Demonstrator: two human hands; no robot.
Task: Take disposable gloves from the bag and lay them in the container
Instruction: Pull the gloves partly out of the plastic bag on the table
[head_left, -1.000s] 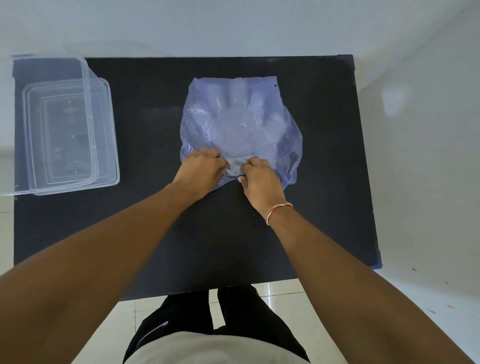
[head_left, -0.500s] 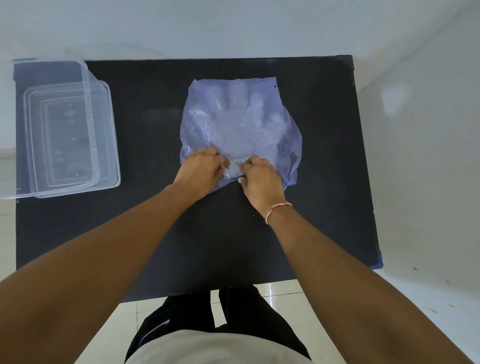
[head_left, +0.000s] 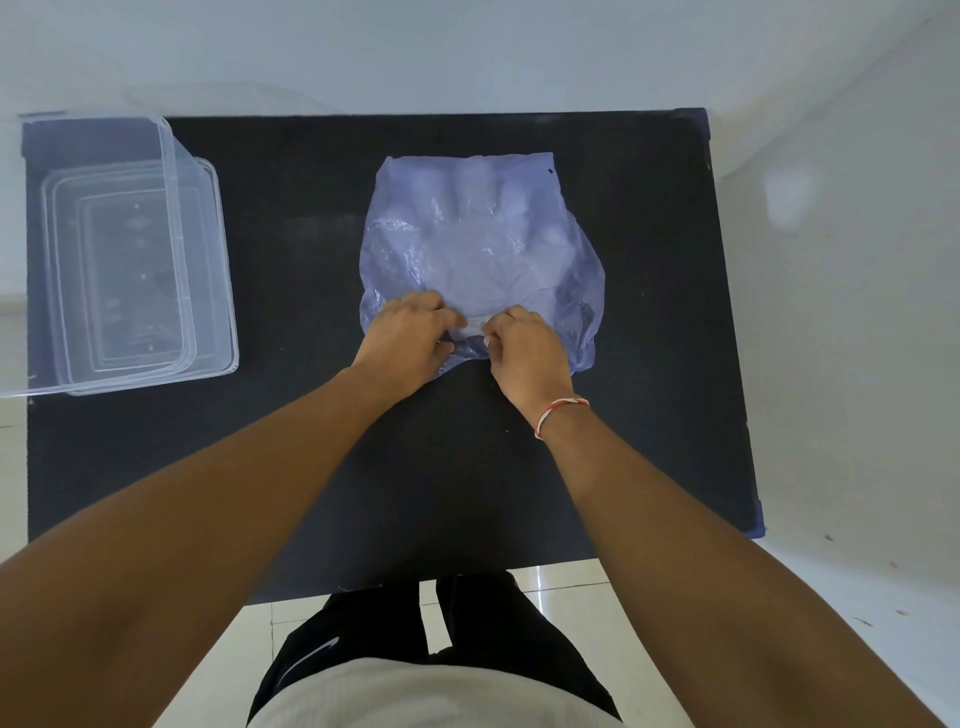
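A translucent bluish plastic bag (head_left: 480, 244) lies flat on the black table (head_left: 311, 467), with the outline of clear disposable gloves showing through it. My left hand (head_left: 408, 338) pinches the bag's near edge from the left. My right hand (head_left: 524, 351), with a red-and-white thread at the wrist, pinches the same edge from the right. A whitish bit of plastic shows between the fingertips. The clear plastic container (head_left: 132, 270) stands at the table's far left, apart from both hands.
The container has a second clear piece, perhaps its lid, leaning over its left side (head_left: 93, 156). White walls close in behind and to the right of the table. My dark shorts and a tiled floor show below the table's near edge.
Both hands stay at the bag's near edge. The fingers have shifted slightly at the opening, and the bag has barely moved.
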